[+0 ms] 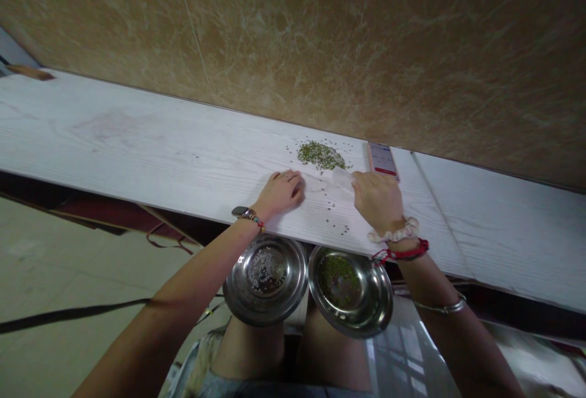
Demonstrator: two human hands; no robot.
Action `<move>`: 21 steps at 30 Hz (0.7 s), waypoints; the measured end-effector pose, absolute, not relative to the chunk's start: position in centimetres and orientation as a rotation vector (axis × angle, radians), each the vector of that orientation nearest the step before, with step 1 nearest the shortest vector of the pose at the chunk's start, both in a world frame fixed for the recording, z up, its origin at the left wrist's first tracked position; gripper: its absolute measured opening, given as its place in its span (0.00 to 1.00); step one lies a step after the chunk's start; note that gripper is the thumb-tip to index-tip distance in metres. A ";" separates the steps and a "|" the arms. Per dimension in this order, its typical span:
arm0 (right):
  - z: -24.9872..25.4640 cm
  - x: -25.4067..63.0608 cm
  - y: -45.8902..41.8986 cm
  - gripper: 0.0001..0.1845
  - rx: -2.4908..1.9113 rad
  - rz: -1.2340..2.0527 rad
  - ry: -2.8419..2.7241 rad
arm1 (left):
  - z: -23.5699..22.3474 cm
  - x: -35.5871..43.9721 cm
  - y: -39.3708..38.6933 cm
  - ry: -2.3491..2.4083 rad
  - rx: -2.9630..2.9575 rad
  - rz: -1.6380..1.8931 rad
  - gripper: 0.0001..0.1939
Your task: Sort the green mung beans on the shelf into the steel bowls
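A pile of green mung beans mixed with pale grains lies on the white wood-grain tabletop. My right hand is closed around a translucent whitish piece, perhaps plastic, whose end reaches the near side of the pile. To the left, my left hand lies on the tabletop with fingers loosely bent and nothing visible in it. Below the table edge, a steel bowl with white rice-like grains rests over my left leg. Beside it, another steel bowl holds green mung beans.
A phone with a lit screen lies against the wall, right of the pile. Several stray beans dot the tabletop near its front edge. At the far left is a brown wooden piece. A dark strap crosses at lower left.
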State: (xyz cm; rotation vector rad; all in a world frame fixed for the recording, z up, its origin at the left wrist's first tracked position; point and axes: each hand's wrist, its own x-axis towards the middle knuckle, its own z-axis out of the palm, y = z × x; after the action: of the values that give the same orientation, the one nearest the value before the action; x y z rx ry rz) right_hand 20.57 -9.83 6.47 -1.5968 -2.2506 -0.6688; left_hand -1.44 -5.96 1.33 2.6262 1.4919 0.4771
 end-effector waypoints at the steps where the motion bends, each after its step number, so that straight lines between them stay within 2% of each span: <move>1: 6.5 20.6 -9.8 0.12 -1.591 -0.670 -2.236 | 1.3 -1.4 -6.0 1.491 2.627 0.481 0.19; 12: 6.8 18.8 -9.8 0.15 -1.532 -0.610 -2.235 | 1.4 -1.5 -6.0 1.463 2.635 0.512 0.15; 21: 7.3 19.3 -8.9 0.13 -1.691 -0.601 -2.261 | 1.6 -1.4 -6.1 1.481 2.619 0.475 0.18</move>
State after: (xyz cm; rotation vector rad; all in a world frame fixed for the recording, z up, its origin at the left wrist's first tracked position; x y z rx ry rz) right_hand 19.32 -8.93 7.26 -1.6914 -2.2609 -0.6006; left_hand -1.38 -6.08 1.61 2.6195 1.4810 0.4749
